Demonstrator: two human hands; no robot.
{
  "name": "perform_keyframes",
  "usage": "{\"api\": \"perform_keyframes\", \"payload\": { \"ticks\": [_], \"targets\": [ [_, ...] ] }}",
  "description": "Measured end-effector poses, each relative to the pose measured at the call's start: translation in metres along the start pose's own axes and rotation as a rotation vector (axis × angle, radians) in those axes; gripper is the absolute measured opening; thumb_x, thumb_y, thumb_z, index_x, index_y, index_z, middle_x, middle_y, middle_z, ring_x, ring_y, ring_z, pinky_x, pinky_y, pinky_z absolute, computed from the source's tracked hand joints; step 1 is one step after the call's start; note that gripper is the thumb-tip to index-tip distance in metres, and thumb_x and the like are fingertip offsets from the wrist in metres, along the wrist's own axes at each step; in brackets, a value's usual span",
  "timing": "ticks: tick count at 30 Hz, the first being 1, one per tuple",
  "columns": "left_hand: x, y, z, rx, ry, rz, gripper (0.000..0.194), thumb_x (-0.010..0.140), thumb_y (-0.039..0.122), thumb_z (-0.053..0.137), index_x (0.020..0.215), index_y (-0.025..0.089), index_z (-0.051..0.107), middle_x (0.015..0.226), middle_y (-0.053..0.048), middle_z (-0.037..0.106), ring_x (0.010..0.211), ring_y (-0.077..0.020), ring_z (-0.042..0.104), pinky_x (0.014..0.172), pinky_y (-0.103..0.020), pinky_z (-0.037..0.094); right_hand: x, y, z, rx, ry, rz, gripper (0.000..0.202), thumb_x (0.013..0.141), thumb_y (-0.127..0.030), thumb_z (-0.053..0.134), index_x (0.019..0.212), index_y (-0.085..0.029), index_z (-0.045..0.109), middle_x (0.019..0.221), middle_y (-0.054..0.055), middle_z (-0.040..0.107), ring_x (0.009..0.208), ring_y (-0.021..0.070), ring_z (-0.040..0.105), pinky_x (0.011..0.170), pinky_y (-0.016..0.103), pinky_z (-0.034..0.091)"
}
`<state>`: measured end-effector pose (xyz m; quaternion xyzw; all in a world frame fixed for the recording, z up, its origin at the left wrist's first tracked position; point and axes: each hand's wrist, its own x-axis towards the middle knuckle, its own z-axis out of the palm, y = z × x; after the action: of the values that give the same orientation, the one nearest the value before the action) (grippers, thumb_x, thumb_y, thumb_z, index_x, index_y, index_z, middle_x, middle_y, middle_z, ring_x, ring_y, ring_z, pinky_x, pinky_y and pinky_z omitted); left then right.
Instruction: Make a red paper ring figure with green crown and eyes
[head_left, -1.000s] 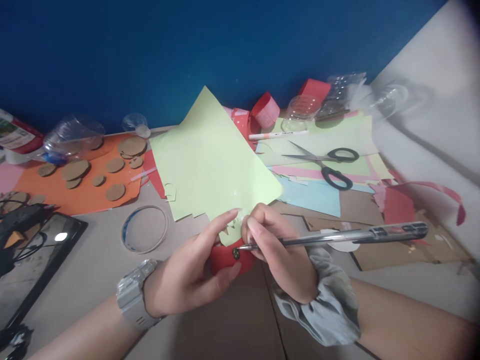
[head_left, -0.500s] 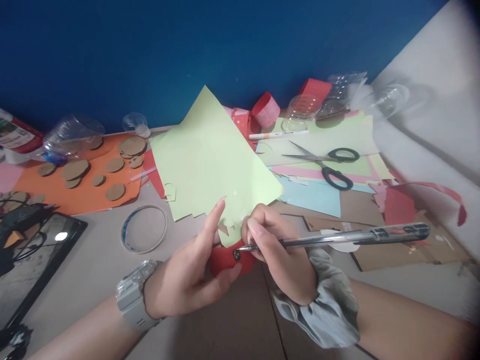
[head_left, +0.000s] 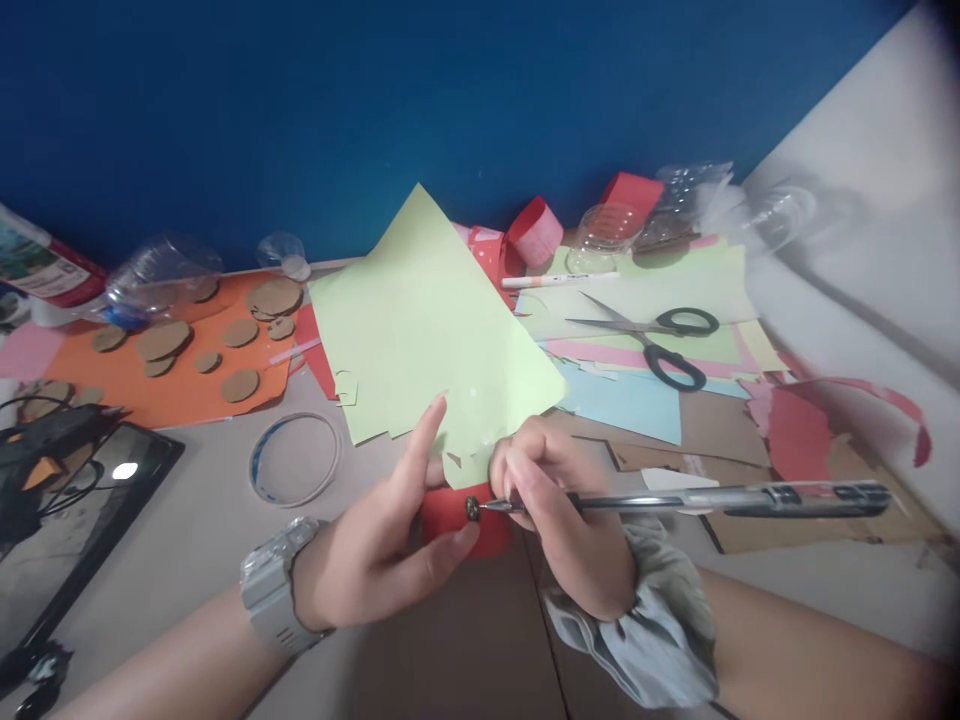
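Observation:
A clear-barrelled black pen point(head_left: 675, 500) lies level in my right hand point(head_left: 574, 515), its fingers closed round the front part. The pen's tip touches or nearly touches a small dark round piece point(head_left: 472, 508) on a red paper piece point(head_left: 457, 530). My left hand point(head_left: 382, 530) holds the red piece from the left, thumb on its front near the dark spot and index finger raised; its other fingers are mostly hidden. Just beyond both hands lies a large pale green sheet point(head_left: 435, 330) with cut lower edges, partly covered by my fingers.
Scissors point(head_left: 649, 340) rest on coloured papers to the right. A tape ring point(head_left: 294, 460) and a black tablet-like device point(head_left: 90, 530) are at left. Cardboard discs point(head_left: 163, 340) lie on orange paper point(head_left: 187, 395). Clear plastic pieces and red paper rings point(head_left: 535, 232) stand along the blue wall.
The pen has turned closer to level and its tip now sits at the right side of the dark piece. The view has shifted slightly. Both hands keep nearly the same places.

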<state>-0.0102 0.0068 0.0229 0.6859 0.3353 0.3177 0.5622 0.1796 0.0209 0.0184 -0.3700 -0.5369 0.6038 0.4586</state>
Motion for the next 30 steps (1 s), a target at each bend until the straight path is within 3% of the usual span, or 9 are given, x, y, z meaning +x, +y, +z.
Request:
{"api": "perform_keyframes", "payload": {
  "ticks": [7,15,19,24,30],
  "targets": [
    [0.0002,0.0003,-0.0005,0.015,-0.002,0.032,0.094,0.092,0.005,0.051,0.156,0.030,-0.013,0.086,-0.001,0.053,0.067,-0.0117,0.048,0.064,-0.024,0.044,0.0023,-0.0022,0.0021,-0.071,0.003,0.026,0.032,0.102,-0.034,0.043,0.072,-0.023,0.040,0.063,-0.005,0.038,0.053,0.0114,0.034,0.049,0.026,0.028],
    [-0.0003,0.0002,0.0010,0.001,0.017,-0.005,0.094,0.091,0.004,0.051,0.156,0.034,-0.010,0.087,0.001,0.053,0.065,-0.0101,0.048,0.064,-0.022,0.045,0.0004,-0.0025,0.0002,-0.134,0.011,-0.095,0.031,0.102,-0.031,0.040,0.072,-0.022,0.042,0.063,-0.004,0.037,0.054,0.0124,0.034,0.051,0.028,0.028],
    [0.0001,0.0010,-0.0006,0.025,0.010,-0.014,0.093,0.091,0.005,0.051,0.156,0.034,-0.009,0.083,0.003,0.052,0.066,-0.0104,0.049,0.068,-0.024,0.047,0.0017,-0.0012,-0.0015,-0.103,0.049,-0.033,0.032,0.102,-0.031,0.042,0.071,-0.023,0.040,0.064,-0.004,0.038,0.056,0.0129,0.036,0.051,0.028,0.029],
    [0.0002,0.0007,-0.0018,0.048,-0.002,-0.011,0.093,0.091,0.006,0.052,0.156,0.034,-0.008,0.082,0.002,0.052,0.065,-0.0104,0.049,0.064,-0.023,0.045,0.0020,-0.0006,-0.0029,-0.125,-0.038,-0.037,0.032,0.103,-0.036,0.041,0.073,-0.022,0.042,0.064,-0.005,0.038,0.055,0.0118,0.033,0.050,0.028,0.028],
    [-0.0017,0.0017,-0.0022,0.101,0.008,-0.035,0.090,0.092,0.009,0.052,0.157,0.033,-0.006,0.076,0.004,0.047,0.062,-0.0108,0.046,0.059,-0.022,0.041,0.0022,-0.0004,-0.0025,-0.145,-0.051,-0.004,0.032,0.103,-0.038,0.039,0.074,-0.023,0.040,0.064,-0.005,0.038,0.055,0.0124,0.033,0.051,0.028,0.028]
  ]
}}
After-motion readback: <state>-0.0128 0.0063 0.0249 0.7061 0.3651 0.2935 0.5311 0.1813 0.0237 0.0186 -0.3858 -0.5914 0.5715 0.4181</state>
